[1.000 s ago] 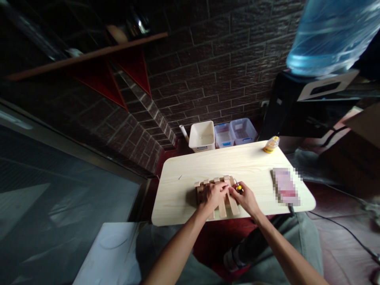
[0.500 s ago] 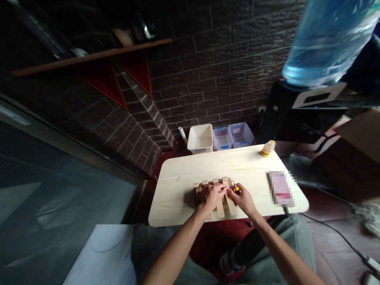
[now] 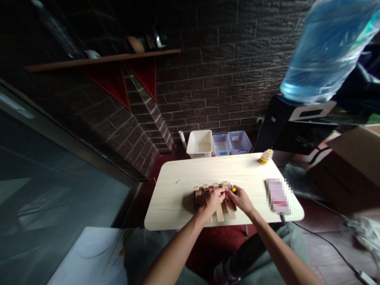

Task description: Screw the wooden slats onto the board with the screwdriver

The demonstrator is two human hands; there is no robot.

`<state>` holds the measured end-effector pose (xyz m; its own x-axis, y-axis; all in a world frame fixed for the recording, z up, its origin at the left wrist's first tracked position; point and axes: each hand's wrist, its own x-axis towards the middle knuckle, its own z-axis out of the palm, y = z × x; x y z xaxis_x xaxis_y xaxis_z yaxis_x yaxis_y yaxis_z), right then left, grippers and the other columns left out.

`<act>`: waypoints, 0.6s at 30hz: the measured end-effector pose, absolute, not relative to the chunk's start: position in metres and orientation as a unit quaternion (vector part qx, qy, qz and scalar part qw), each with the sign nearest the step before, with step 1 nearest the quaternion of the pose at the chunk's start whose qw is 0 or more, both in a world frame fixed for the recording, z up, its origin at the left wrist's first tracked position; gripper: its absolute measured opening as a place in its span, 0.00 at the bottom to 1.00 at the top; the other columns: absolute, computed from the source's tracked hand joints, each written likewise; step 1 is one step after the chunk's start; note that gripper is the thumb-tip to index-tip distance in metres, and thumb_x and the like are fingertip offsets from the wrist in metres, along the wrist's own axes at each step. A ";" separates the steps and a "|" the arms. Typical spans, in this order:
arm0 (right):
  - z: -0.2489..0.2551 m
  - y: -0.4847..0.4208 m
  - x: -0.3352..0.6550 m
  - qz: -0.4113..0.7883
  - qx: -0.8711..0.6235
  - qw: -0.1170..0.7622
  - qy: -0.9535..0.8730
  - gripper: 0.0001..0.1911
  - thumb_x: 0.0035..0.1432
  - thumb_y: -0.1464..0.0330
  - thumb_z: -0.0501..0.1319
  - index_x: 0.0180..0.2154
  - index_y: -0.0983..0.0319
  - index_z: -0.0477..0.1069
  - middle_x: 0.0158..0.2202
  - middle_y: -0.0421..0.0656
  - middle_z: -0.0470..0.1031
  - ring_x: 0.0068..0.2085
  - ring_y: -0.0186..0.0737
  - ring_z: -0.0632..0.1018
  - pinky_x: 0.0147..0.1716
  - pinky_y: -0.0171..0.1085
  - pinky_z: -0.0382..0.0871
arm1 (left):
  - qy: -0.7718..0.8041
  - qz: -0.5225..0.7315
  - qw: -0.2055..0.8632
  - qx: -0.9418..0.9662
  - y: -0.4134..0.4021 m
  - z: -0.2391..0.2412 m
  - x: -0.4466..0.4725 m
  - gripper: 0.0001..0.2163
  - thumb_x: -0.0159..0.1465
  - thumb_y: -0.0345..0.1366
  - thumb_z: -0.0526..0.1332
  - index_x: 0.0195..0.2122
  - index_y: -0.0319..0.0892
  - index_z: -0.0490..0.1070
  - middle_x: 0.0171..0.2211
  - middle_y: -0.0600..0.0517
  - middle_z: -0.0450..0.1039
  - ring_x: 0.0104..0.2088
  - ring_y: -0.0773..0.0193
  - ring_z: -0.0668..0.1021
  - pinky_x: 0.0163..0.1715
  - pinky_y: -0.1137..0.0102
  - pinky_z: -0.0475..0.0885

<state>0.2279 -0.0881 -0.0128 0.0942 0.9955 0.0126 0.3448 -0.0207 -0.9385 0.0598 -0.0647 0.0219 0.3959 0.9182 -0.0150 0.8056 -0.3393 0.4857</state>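
A wooden piece with several slats across it lies near the front edge of the table, partly covered by my hands. My left hand rests over its middle slats, thumb and fingertips pinched together; whatever is between them is too small to make out. My right hand is at the right-hand slats, its fingertips meeting those of the left. In its grip is a small screwdriver with a yellow and black handle, its thin metal shaft pointing up and away from me.
The pale table also bears a small clear and yellow bottle, a blurred-out phone-like thing with a cable, and a thin small piece. Plastic bins stand behind it. At right are a water dispenser and a cardboard box.
The view has shifted slightly, so the whole scene sits a little lower. Both hands stay at the slats, and the right still grips the screwdriver, with its fingertips now closer to the left hand's.
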 end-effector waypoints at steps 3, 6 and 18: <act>-0.015 -0.086 0.228 0.389 -0.600 0.419 -0.559 0.26 0.54 0.44 0.59 0.31 0.63 0.73 0.24 0.43 0.75 0.26 0.41 0.74 0.25 0.35 0.66 | 0.535 0.134 0.207 0.808 -0.066 0.021 0.058 0.12 0.66 0.39 0.57 0.42 0.45 0.80 0.32 0.48 0.81 0.30 0.63 0.78 0.30 0.72 0.65; -0.014 -0.087 0.226 0.383 -0.595 0.419 -0.569 0.26 0.55 0.45 0.59 0.32 0.63 0.72 0.26 0.44 0.76 0.27 0.41 0.74 0.25 0.35 0.67 | 0.536 0.137 0.203 0.808 -0.067 0.021 0.057 0.12 0.66 0.39 0.57 0.41 0.45 0.80 0.31 0.48 0.81 0.30 0.63 0.78 0.30 0.72 0.65; -0.009 -0.093 0.218 0.389 -0.560 0.435 -0.588 0.22 0.59 0.49 0.59 0.37 0.62 0.73 0.33 0.46 0.78 0.33 0.42 0.76 0.33 0.36 0.70 | 0.537 0.132 0.220 0.804 -0.070 0.029 0.049 0.12 0.66 0.39 0.57 0.42 0.47 0.80 0.34 0.48 0.81 0.31 0.62 0.79 0.33 0.70 0.68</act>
<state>0.2176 -0.0931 -0.0089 0.0051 0.9972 0.0747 0.3202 0.0691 -0.9448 0.0495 -0.0699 0.0293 0.3881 0.9213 -0.0237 0.8048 -0.3263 0.4958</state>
